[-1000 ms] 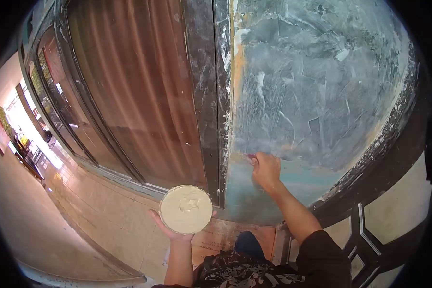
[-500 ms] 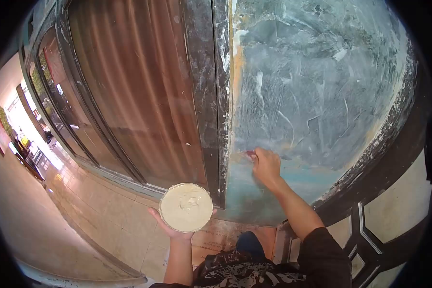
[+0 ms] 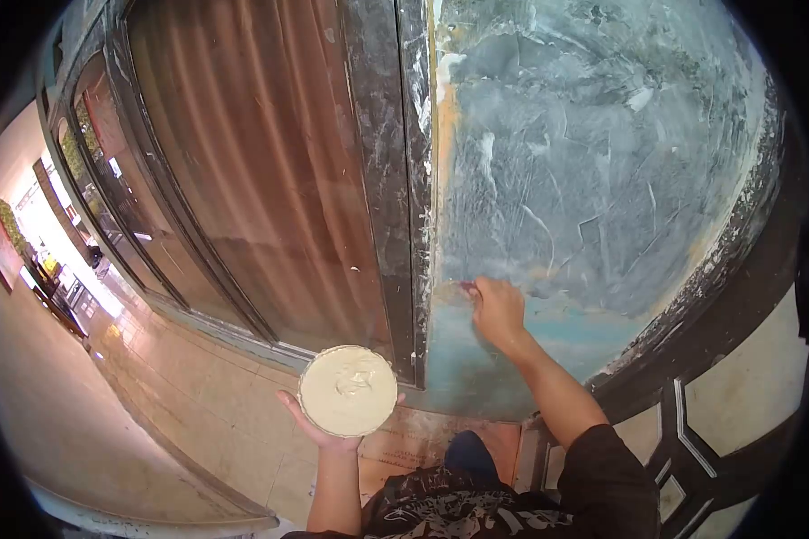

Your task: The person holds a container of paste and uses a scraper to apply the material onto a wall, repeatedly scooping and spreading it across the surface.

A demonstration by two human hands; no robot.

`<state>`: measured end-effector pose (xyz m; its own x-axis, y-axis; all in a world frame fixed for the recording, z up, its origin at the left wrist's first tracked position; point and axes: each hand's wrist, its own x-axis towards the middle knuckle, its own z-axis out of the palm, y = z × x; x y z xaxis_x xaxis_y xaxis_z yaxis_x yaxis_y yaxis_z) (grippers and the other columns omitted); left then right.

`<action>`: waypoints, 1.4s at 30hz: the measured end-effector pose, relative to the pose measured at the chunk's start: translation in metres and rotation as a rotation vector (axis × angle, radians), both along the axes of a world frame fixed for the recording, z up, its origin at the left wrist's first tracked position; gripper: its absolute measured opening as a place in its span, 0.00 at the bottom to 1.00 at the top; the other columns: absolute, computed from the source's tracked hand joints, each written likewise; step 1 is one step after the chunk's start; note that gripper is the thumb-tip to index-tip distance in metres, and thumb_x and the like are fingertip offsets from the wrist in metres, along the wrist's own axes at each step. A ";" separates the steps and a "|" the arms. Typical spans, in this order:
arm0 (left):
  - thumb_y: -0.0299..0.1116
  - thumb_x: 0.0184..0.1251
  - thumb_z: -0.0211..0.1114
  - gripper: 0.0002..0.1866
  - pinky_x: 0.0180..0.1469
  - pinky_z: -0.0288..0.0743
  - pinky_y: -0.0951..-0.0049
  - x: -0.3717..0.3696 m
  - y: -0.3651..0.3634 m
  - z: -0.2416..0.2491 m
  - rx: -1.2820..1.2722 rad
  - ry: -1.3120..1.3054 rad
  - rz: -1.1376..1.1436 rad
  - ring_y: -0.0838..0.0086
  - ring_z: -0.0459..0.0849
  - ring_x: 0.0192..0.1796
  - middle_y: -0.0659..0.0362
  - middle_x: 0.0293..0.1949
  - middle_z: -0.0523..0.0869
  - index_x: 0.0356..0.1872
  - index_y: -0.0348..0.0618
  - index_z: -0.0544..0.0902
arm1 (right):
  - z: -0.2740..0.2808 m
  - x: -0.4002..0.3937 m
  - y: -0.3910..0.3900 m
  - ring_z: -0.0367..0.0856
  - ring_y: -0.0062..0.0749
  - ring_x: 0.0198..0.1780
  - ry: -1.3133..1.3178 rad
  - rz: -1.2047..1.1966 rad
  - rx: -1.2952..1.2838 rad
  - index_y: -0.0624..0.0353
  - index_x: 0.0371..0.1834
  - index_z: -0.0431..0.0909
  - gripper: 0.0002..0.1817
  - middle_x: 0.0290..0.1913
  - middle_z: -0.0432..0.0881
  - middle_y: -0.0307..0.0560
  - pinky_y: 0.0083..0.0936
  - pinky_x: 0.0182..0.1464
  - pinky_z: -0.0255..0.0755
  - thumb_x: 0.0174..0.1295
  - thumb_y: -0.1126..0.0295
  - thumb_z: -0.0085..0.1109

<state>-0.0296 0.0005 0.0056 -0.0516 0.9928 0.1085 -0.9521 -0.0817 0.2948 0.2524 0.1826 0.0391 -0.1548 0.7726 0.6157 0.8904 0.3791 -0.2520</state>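
My left hand (image 3: 317, 428) supports a round tub of cream-coloured putty (image 3: 337, 409) from below, with the thumb and fingertips showing at its sides. The putty's surface is mostly smooth, with a ridged patch near the middle. My right hand (image 3: 498, 310) is closed around a small reddish putty scraper (image 3: 466, 286), held against the lower left part of the wall panel (image 3: 593, 198). Most of the scraper is hidden by my fingers. Grey-green smears and raised ridges cover the panel above my hand, while a smoother turquoise band lies below.
Left of the panel stands a dark, paint-flecked frame (image 3: 382, 162) around glass with a brown curtain (image 3: 252, 162) behind it. A dark curved border (image 3: 692, 296) edges the panel at right. Beneath are floor tiles (image 3: 234, 386) and a dark blue shoe or cap-like shape (image 3: 469, 454).
The view has shifted very slightly. My right hand stays at nearly the same spot on the panel, and my left hand keeps the tub in place.
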 end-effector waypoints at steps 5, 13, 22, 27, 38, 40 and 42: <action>0.91 0.59 0.33 0.60 0.61 0.58 0.04 -0.001 0.001 -0.001 -0.003 0.035 0.000 0.33 0.65 0.77 0.47 0.82 0.61 0.82 0.57 0.62 | 0.016 0.002 -0.008 0.81 0.54 0.42 0.086 0.014 0.047 0.55 0.39 0.79 0.04 0.38 0.86 0.48 0.53 0.44 0.70 0.62 0.73 0.64; 0.90 0.59 0.35 0.60 0.61 0.56 0.02 0.003 -0.002 0.006 -0.019 -0.158 -0.017 0.32 0.64 0.77 0.47 0.82 0.59 0.82 0.57 0.61 | -0.023 -0.005 -0.001 0.81 0.54 0.42 -0.018 0.019 -0.048 0.55 0.38 0.79 0.04 0.38 0.86 0.48 0.52 0.43 0.71 0.61 0.75 0.63; 0.91 0.58 0.34 0.61 0.62 0.55 0.03 0.001 -0.004 -0.002 0.001 -0.112 -0.033 0.34 0.62 0.79 0.49 0.83 0.59 0.83 0.58 0.60 | -0.014 -0.001 -0.008 0.81 0.54 0.43 0.065 0.060 0.041 0.55 0.38 0.79 0.06 0.39 0.87 0.47 0.51 0.42 0.73 0.59 0.76 0.63; 0.90 0.60 0.36 0.58 0.61 0.56 0.03 0.000 -0.005 -0.001 0.021 -0.077 -0.014 0.34 0.63 0.78 0.49 0.82 0.60 0.82 0.57 0.62 | -0.038 0.006 -0.001 0.80 0.58 0.40 0.025 0.046 0.031 0.57 0.37 0.78 0.05 0.34 0.84 0.50 0.54 0.40 0.72 0.67 0.70 0.63; 0.88 0.62 0.38 0.56 0.59 0.56 0.01 -0.001 -0.004 -0.004 -0.017 -0.011 0.015 0.36 0.64 0.77 0.50 0.82 0.61 0.81 0.58 0.63 | -0.030 0.004 -0.012 0.81 0.56 0.43 0.073 0.084 0.040 0.57 0.37 0.78 0.05 0.39 0.86 0.47 0.50 0.41 0.76 0.61 0.76 0.63; 0.89 0.62 0.38 0.57 0.59 0.56 0.01 0.000 -0.005 -0.001 -0.019 -0.019 0.011 0.36 0.63 0.77 0.50 0.82 0.60 0.82 0.58 0.62 | -0.038 -0.001 -0.004 0.81 0.56 0.43 0.060 0.066 0.023 0.57 0.37 0.78 0.04 0.38 0.86 0.47 0.51 0.40 0.75 0.61 0.76 0.63; 0.89 0.60 0.37 0.58 0.60 0.54 0.01 0.001 -0.007 0.002 -0.033 -0.041 0.004 0.34 0.62 0.78 0.50 0.83 0.59 0.82 0.59 0.61 | -0.038 -0.004 0.001 0.81 0.56 0.42 0.046 0.053 0.004 0.57 0.36 0.79 0.04 0.38 0.86 0.47 0.51 0.39 0.75 0.61 0.76 0.63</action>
<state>-0.0291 -0.0064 0.0078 -0.0594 0.9955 0.0733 -0.9632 -0.0765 0.2578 0.2487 0.1834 0.0012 -0.1665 0.7616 0.6262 0.8565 0.4264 -0.2909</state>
